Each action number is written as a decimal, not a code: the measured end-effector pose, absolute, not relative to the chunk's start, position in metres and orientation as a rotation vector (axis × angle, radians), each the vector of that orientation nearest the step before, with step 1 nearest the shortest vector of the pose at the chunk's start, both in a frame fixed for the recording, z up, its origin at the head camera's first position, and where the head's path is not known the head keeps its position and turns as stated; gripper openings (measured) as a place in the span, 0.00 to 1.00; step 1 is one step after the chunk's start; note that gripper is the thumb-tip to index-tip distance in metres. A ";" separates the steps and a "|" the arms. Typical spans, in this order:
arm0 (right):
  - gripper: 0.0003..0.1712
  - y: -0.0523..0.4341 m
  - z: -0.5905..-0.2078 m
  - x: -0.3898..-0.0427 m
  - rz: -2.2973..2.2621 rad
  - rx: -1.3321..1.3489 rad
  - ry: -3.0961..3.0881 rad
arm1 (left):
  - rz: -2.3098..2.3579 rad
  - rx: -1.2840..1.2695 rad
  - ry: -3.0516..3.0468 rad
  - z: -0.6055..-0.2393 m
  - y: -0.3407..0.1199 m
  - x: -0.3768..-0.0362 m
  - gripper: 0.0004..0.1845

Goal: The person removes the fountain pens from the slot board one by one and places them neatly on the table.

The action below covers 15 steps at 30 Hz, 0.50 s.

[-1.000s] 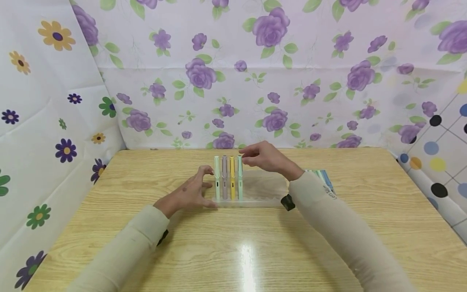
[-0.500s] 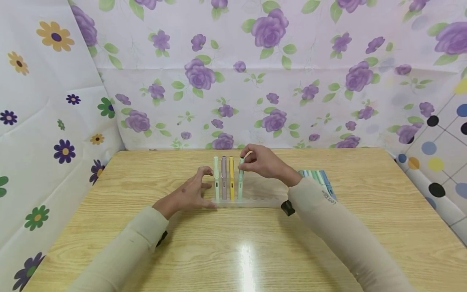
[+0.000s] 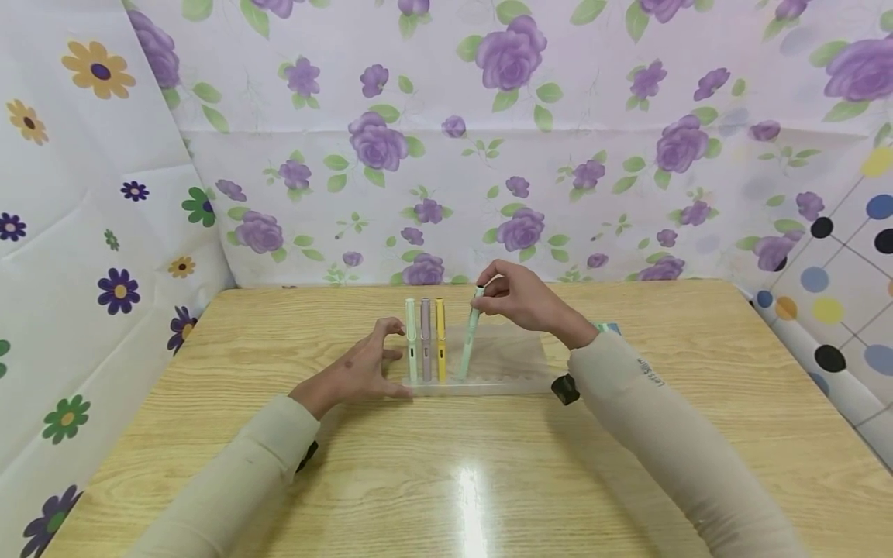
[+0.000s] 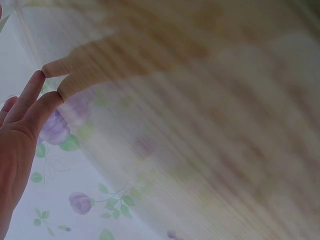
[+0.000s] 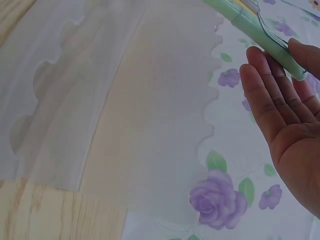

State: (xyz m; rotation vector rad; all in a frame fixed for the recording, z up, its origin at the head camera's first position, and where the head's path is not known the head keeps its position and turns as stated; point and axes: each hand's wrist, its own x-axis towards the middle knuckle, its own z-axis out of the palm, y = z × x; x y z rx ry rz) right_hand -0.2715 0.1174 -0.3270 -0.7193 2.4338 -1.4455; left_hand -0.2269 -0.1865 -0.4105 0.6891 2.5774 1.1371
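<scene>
My right hand [image 3: 519, 298] pinches a mint-green pen [image 3: 470, 333] by its cap end. The pen leans to the right, its lower end at the base of a clear pen stand [image 3: 509, 353]. Upright in the stand's left part are a pale green pen [image 3: 411, 337], a mauve pen [image 3: 426, 337] and a yellow pen [image 3: 441, 337]. My left hand [image 3: 356, 368] holds the stand's left end, thumb low in front and fingers bent at the side. Its fingertips [image 4: 42, 74] meet a shiny clear surface in the left wrist view.
More pens in blue and green [image 3: 608, 328] lie on the wooden table [image 3: 391, 473] at the right, mostly hidden behind the right sleeve [image 3: 628, 387]. A flowered cloth [image 3: 391, 217] hangs behind the table. The stand's notched edge [image 5: 210, 120] shows in the right wrist view.
My right hand has taken hold of the mint-green pen and moved up and right, tipping its top to the right. The left hand stays at the stand.
</scene>
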 end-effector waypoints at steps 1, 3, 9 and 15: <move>0.15 0.119 -0.326 -0.271 -1.448 -0.714 2.432 | 1.135 0.687 2.578 -0.411 -0.187 -0.227 0.56; 0.15 0.121 -0.324 -0.271 -1.450 -0.709 2.434 | 1.132 0.682 2.580 -0.411 -0.187 -0.227 0.56; 0.16 0.130 -0.323 -0.271 -1.436 -0.697 2.440 | 1.124 0.671 2.589 -0.411 -0.187 -0.227 0.56; 0.17 0.141 -0.325 -0.271 -1.437 -0.653 2.441 | 1.136 0.671 2.583 -0.411 -0.186 -0.227 0.56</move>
